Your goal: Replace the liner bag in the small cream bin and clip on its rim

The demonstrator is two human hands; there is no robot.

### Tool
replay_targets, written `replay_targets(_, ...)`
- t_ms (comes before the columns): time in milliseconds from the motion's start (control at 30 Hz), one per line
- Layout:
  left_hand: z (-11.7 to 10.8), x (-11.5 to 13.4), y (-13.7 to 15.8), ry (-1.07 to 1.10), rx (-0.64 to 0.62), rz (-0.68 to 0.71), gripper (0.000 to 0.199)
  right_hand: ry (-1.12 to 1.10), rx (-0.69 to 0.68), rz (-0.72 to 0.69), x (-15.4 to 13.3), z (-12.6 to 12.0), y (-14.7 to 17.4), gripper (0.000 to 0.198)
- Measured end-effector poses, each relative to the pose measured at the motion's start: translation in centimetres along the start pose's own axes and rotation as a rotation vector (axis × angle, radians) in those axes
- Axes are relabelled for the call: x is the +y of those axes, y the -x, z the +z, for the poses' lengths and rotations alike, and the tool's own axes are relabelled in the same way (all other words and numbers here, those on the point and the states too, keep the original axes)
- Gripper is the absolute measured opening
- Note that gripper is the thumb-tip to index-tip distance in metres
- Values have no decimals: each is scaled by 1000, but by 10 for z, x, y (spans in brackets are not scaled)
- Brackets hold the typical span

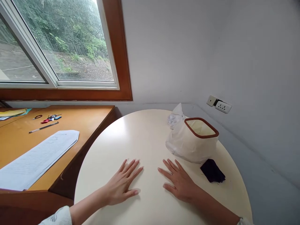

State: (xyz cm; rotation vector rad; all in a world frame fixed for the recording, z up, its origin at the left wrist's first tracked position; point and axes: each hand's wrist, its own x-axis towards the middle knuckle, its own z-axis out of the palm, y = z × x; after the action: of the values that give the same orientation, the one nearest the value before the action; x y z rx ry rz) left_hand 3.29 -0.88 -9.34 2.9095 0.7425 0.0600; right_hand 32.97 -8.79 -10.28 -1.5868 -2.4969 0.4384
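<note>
My left hand [123, 184] lies flat on the round cream table [140, 137], fingers spread and holding nothing. Palm down across from it, my right hand [177, 181] also rests on the tabletop with its fingers apart. To the right of that hand is a small folded dark purple cloth [212, 171]. Behind the cloth stands a bin with a brown rim [201, 127], its body wrapped in a whitish plastic bag [189, 145]. The inside of the bin shows only in part, pale yellow. A crumpled white plastic piece [176, 116] sits just behind it.
At left, a wooden desk [89, 117] holds a stack of printed papers [44, 159], a pen [43, 127], keys with colored tags [51, 118] and a dark hair tie [37, 117]. A wall socket [223, 106] is at right. A window [77, 40] lies beyond the desk.
</note>
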Motion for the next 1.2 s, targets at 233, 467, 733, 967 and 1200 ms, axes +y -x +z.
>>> replay_targets(233,1,-1,0,-7,42,4,73,4,19,5,2,6,-2,51)
replay_targets(467,4,-3,-1,-29,60,12,71,-10,2,34,-1,3,-4,50)
replay_targets(733,6,-4,-2,-37,46,3,69,-6,23,27,0,3,-3,51)
replay_targets(967,7,-4,-1,-49,52,9,68,-21,7,27,-1,0,-3,49)
replay_targets(1200,10,-7,-2,-50,17,6,68,-27,-23,42,-2,0,-3,50)
